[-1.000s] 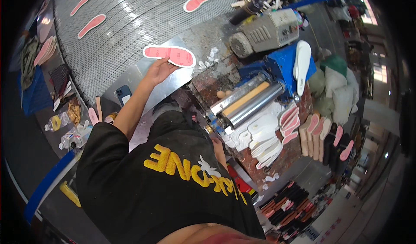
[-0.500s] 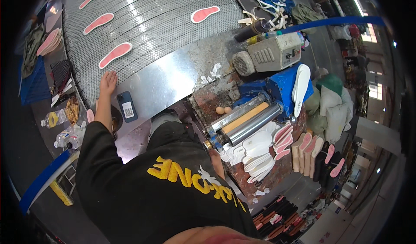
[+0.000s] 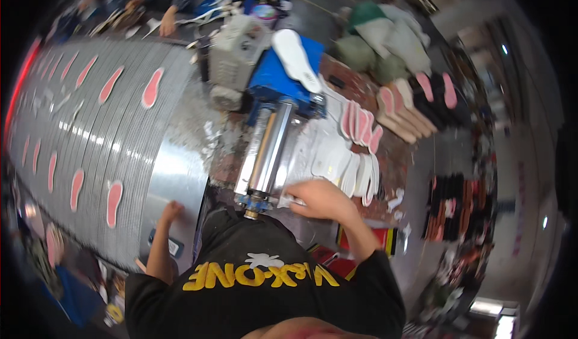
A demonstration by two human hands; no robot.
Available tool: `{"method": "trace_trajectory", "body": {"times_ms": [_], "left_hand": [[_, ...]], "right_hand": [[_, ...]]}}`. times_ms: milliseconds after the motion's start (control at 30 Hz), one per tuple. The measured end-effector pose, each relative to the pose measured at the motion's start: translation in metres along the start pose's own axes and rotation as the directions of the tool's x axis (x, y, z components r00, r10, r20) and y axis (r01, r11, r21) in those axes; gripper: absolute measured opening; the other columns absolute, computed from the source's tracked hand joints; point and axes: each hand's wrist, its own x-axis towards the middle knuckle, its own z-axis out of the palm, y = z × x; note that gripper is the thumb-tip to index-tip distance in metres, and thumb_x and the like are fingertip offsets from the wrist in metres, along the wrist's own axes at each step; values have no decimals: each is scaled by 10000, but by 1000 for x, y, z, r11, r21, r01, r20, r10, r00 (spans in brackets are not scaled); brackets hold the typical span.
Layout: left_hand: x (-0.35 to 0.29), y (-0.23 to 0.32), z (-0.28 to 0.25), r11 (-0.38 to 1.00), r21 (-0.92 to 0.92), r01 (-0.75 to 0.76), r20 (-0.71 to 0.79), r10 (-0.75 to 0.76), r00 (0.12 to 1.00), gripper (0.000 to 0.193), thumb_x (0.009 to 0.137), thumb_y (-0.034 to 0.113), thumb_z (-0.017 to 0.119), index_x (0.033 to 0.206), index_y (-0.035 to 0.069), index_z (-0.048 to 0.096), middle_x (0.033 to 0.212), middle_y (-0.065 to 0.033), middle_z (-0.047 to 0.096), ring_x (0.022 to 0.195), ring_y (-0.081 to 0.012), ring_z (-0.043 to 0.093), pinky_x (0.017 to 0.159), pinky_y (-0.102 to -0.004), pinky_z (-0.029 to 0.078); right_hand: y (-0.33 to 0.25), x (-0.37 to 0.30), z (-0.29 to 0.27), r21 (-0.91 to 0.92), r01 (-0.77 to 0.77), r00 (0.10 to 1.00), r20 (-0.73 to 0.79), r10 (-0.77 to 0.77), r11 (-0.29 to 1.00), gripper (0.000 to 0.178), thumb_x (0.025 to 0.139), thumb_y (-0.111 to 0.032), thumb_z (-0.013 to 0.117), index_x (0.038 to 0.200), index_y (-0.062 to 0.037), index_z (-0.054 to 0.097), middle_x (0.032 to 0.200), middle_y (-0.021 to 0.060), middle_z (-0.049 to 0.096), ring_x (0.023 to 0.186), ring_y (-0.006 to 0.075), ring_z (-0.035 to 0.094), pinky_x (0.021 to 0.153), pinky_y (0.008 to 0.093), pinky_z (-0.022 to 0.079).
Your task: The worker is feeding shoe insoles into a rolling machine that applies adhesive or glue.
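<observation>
My right hand (image 3: 322, 199) is closed, fingers pinched at a small white piece (image 3: 288, 200) beside the near end of a roller machine (image 3: 271, 152). What kind of piece it is, I cannot make out. My left hand (image 3: 173, 211) is curled in over the metal plate (image 3: 174, 173) at the conveyor's edge, with nothing visible in it. A dark phone (image 3: 174, 247) lies by my left forearm. White insoles (image 3: 349, 173) and pink-topped insoles (image 3: 358, 124) lie fanned on the bench right of the rollers. Pink insoles (image 3: 114, 203) rest in two rows on the mesh conveyor belt (image 3: 90, 146).
A large white insole (image 3: 296, 59) lies on the machine's blue housing (image 3: 271, 77), near a grey motor (image 3: 238, 53). Stacked insoles (image 3: 403, 110) and sacks (image 3: 385, 41) stand beyond the bench. Another person's hand (image 3: 168, 23) is at the conveyor's far side.
The view has turned rightward. My left hand has drawn back from the belt's edge and curled in. My right hand, mostly hidden before, has come up beside the rollers.
</observation>
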Motion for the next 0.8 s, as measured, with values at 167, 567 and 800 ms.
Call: {"method": "trace_trajectory", "body": {"times_ms": [167,567,800], "left_hand": [[23,-22,20,667,560,-492,213,458,863,284,813,269,589,808,-15,588,748,-115,648,687,-238,628,653,-336,516],[-27,72,34,757,634,156,35,-230,973,437,779,352,633,954,-36,534,859,-174,627,705,-263,638,610,-351,527],[-21,60,26,724,671,162,41,-254,966,551,759,401,658,1039,-48,503,923,-208,614,715,-277,644,584,-360,534]], "right_hand": [[-143,87,-75,-427,539,730,-194,-656,726,154,719,-189,597,622,-70,584,672,39,572,670,203,573,612,347,422],[-209,106,-63,-659,595,684,114,-721,460,108,683,-230,671,678,-124,655,656,-22,559,650,186,527,609,391,403],[-220,121,-60,-620,613,690,117,-714,490,91,709,-207,662,750,-127,674,730,6,602,706,207,570,604,408,433]]}}
